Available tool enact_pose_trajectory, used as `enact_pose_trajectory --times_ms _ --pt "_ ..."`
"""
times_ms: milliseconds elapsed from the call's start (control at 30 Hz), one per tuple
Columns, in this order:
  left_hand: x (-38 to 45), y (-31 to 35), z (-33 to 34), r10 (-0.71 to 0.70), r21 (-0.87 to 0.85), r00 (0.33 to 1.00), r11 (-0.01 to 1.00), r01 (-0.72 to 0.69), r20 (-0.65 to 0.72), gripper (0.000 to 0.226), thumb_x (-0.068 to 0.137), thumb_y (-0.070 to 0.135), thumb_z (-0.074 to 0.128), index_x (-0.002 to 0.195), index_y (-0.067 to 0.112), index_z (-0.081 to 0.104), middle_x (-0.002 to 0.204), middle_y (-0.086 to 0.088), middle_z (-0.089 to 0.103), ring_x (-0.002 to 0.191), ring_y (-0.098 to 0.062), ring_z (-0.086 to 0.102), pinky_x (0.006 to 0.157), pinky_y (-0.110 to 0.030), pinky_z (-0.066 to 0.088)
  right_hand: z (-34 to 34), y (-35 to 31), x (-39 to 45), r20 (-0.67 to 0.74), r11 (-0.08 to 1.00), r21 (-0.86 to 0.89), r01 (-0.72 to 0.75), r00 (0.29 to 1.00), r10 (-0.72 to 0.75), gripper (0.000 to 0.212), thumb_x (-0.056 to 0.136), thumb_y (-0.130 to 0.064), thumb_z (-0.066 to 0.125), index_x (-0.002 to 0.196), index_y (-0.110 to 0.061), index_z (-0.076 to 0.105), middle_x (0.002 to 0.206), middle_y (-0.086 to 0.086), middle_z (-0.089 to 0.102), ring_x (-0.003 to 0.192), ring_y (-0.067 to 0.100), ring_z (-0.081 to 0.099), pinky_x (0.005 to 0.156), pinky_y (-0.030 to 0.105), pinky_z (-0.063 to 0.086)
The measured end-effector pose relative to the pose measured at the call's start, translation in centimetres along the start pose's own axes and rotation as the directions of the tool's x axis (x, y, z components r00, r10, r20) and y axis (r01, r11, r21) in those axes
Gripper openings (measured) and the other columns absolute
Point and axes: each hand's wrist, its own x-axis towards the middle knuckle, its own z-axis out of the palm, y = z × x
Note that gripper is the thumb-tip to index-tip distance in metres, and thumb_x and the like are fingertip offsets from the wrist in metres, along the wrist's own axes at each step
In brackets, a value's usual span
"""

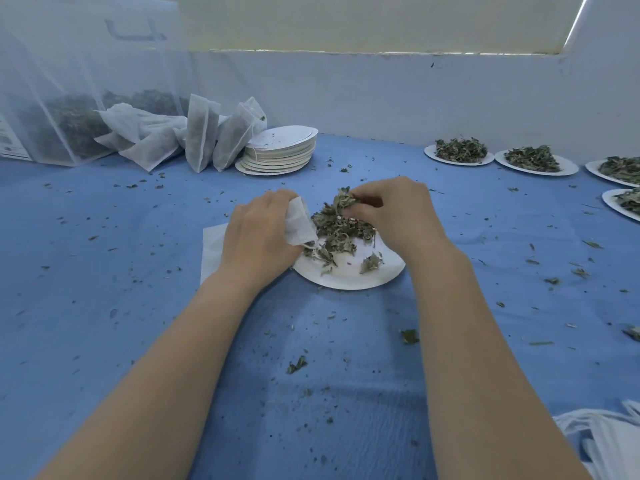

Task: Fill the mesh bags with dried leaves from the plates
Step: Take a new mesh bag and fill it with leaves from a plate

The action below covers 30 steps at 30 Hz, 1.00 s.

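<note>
A white paper plate (pixel 349 277) lies in the middle of the blue cloth with a heap of dried leaves (pixel 341 226) on it. My left hand (pixel 258 233) grips a small white mesh bag (pixel 298 221) at the plate's left rim, its mouth facing the leaves. My right hand (pixel 398 211) pinches a clump of leaves at the top of the heap, lifted a little above the plate. The bag's lower part is hidden under my left hand.
Filled mesh bags (pixel 204 136) lean beside a stack of empty plates (pixel 280 150) at the back left, before a large mesh sack (pixel 62 109). Plates of leaves (pixel 459 152) line the back right. Empty bags (pixel 602 441) lie at the front right. Leaf crumbs litter the cloth.
</note>
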Motion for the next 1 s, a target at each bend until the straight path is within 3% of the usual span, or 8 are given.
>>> enact_pose_trajectory --times_ms 167,267,367,500,667,767,833,1000 --pt "0.0 0.0 0.0 -0.004 0.037 1.000 0.999 0.004 0.000 0.043 0.075 0.019 0.068 0.115 0.009 0.055 0.104 -0.010 0.061 0.097 -0.033 0.054 0.084 -0.033 0.028 -0.1 -0.5 0.0 -0.060 0.996 0.086 0.020 0.998 -0.015 0.008 0.081 -0.021 0.072 0.089 -0.019 0.075 0.084 0.010 0.070 0.083 0.027 0.062 0.064 0.023 0.043" --pt "0.1 0.1 -0.1 -0.021 0.010 1.000 1.000 0.021 0.005 0.045 0.074 0.018 0.070 0.115 0.009 0.054 0.107 -0.009 0.061 0.099 -0.032 0.053 0.085 -0.034 0.029 -0.1 -0.5 0.0 -0.041 0.996 0.083 0.024 0.999 -0.021 0.007 0.081 -0.022 0.072 0.087 -0.019 0.074 0.081 0.009 0.069 0.073 0.022 0.058 0.056 0.019 0.040" --pt "0.0 0.6 -0.1 -0.030 -0.025 1.000 0.999 0.030 0.009 0.048 0.072 0.015 0.070 0.116 0.010 0.054 0.107 -0.009 0.060 0.100 -0.032 0.052 0.087 -0.034 0.029 0.4 -0.9 -0.2 0.070 0.996 0.084 0.036 0.997 -0.042 0.007 0.080 -0.019 0.073 0.085 -0.015 0.075 0.080 0.013 0.068 0.066 0.013 0.050 0.049 0.011 0.036" --pt "-0.1 1.2 -0.1 -0.012 -0.063 1.000 0.998 0.012 0.002 0.049 0.071 0.019 0.072 0.116 0.009 0.055 0.106 -0.010 0.061 0.099 -0.031 0.053 0.088 -0.032 0.028 1.0 -1.6 -0.3 0.107 0.989 0.143 0.044 0.992 -0.060 0.007 0.080 -0.017 0.072 0.085 -0.020 0.076 0.079 0.004 0.071 0.073 0.014 0.059 0.060 0.017 0.044" --pt "-0.2 1.5 -0.1 -0.022 -0.145 1.000 0.989 0.019 -0.022 0.047 0.069 0.019 0.074 0.112 0.011 0.057 0.105 -0.006 0.062 0.098 -0.027 0.054 0.086 -0.027 0.026 1.5 -1.9 -0.4 0.144 0.994 0.068 0.088 0.985 -0.097 0.009 0.082 -0.018 0.068 0.087 -0.015 0.075 0.083 0.009 0.071 0.079 0.019 0.061 0.066 0.025 0.045" --pt "-0.2 1.3 -0.1 -0.033 -0.160 0.999 0.987 0.030 -0.018 0.047 0.070 0.021 0.073 0.113 0.011 0.056 0.107 -0.005 0.061 0.100 -0.027 0.053 0.088 -0.030 0.029 1.0 -1.4 -0.5 0.084 0.985 0.169 0.034 0.995 -0.049 0.006 0.080 -0.022 0.072 0.085 -0.023 0.076 0.073 -0.002 0.069 0.063 0.009 0.055 0.057 0.015 0.042" --pt "-0.1 1.2 -0.2 -0.092 -0.190 0.996 0.978 0.087 -0.018 0.051 0.070 0.021 0.073 0.117 0.012 0.053 0.110 -0.004 0.058 0.102 -0.025 0.051 0.089 -0.034 0.034 0.0 -0.6 -0.6 0.002 0.976 0.218 -0.011 1.000 0.011 0.007 0.079 -0.021 0.074 0.085 -0.023 0.076 0.073 -0.005 0.069 0.065 0.006 0.057 0.056 0.010 0.040" --pt "0.1 1.1 -0.3 -0.108 -0.214 0.994 0.972 0.101 -0.023 0.061 0.066 0.017 0.074 0.121 0.013 0.050 0.114 -0.004 0.056 0.104 -0.025 0.049 0.089 -0.036 0.036 -1.9 0.5 -0.9 -0.073 0.957 0.289 -0.029 0.996 0.052 0.016 0.077 -0.019 0.075 0.072 -0.033 0.070 0.069 -0.012 0.070 0.071 0.003 0.064 0.070 0.012 0.047"
